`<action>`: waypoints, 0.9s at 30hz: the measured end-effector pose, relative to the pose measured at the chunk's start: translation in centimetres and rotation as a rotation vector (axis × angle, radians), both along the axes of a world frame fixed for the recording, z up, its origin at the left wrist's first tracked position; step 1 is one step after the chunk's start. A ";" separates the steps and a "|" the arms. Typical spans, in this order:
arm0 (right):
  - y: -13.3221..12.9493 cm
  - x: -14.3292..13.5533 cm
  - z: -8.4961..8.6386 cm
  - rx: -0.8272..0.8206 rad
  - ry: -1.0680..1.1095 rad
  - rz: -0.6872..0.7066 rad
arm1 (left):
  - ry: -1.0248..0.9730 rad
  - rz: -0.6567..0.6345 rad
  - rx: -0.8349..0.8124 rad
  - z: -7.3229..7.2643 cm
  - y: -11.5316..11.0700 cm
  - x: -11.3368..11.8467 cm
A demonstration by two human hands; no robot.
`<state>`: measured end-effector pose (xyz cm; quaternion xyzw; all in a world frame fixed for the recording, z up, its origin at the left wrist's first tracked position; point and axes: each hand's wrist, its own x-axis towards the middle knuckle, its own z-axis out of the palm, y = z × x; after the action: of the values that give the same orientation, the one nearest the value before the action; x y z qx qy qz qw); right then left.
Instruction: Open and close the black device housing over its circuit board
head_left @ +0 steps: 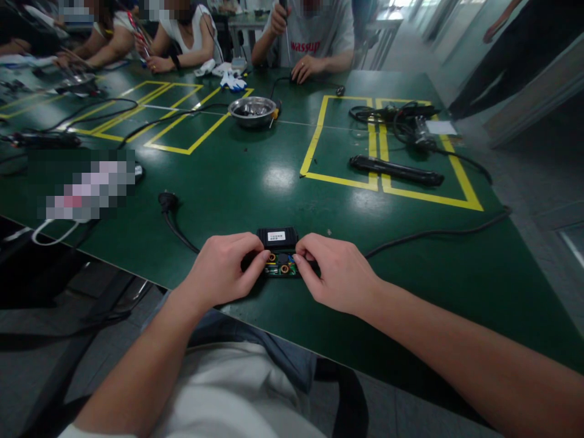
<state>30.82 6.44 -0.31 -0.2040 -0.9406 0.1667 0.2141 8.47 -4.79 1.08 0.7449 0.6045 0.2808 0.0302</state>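
An opened power adapter lies on the green table near its front edge. Its circuit board (283, 267), carrying copper coils and coloured wires, shows in the lower part. Just behind sits the black cover (278, 237) with a white label. My left hand (228, 264) pinches the left end of the adapter, thumb and index finger closed at the board's edge. On the opposite end, my right hand (335, 267) is closed with its fingertips at the wires. A black cable (438, 234) runs off rightward from behind my right hand, and a plug (168, 199) on a cord lies to the left.
A metal bowl (253, 112) with small parts stands mid-table. Yellow tape (337, 179) marks rectangles; a long black wrapped item (396, 170) and bundled cables (410, 121) lie there. A blurred pink-white object (91, 188) is at left. Across the table, a person's hand (308, 68) works with a tool.
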 end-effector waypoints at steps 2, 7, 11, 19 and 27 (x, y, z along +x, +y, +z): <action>0.0 0.1 0.0 0.001 0.022 0.013 | -0.008 0.003 0.026 0.0 -0.1 -0.1; 0.1 0.2 -0.2 0.020 0.003 -0.027 | -0.033 0.021 0.029 0.1 -0.1 -0.1; 0.1 0.0 -0.3 0.040 -0.064 -0.049 | 0.024 0.029 -0.048 0.2 -0.1 0.1; 0.2 -0.2 -0.1 0.052 -0.033 -0.062 | 0.014 0.073 -0.061 -0.2 0.7 -0.4; 0.2 0.0 0.3 -0.107 0.020 -0.106 | -0.183 0.206 -0.040 -0.3 0.8 -1.1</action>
<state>30.82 6.66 -0.01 -0.2631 -0.9160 0.2072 0.2210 7.39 -4.04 0.80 0.6492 0.6781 0.3371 0.0712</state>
